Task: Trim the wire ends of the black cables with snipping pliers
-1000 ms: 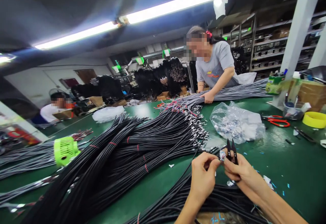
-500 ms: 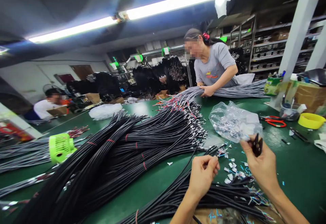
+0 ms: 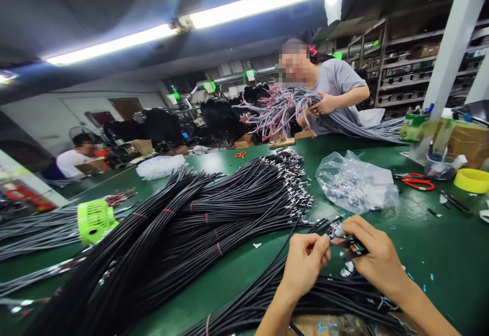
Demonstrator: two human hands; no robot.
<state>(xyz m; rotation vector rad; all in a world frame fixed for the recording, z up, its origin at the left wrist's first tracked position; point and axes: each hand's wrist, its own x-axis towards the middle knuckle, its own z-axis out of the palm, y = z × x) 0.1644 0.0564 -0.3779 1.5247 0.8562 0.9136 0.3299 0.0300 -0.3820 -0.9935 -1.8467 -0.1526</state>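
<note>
Between my fingertips, my left hand [image 3: 305, 263] pinches a cable end [image 3: 333, 232] steady while my right hand [image 3: 372, 257] grips small black snips [image 3: 354, 247] beside it.

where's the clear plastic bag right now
In the head view, the clear plastic bag lies on the green table, right of centre, just beyond the right hand.

Workshop: tube light [image 3: 183, 23] at 12 o'clock, shelves [image 3: 405, 66] and white pillar [image 3: 451, 46] at 2, green table [image 3: 439, 254].
</note>
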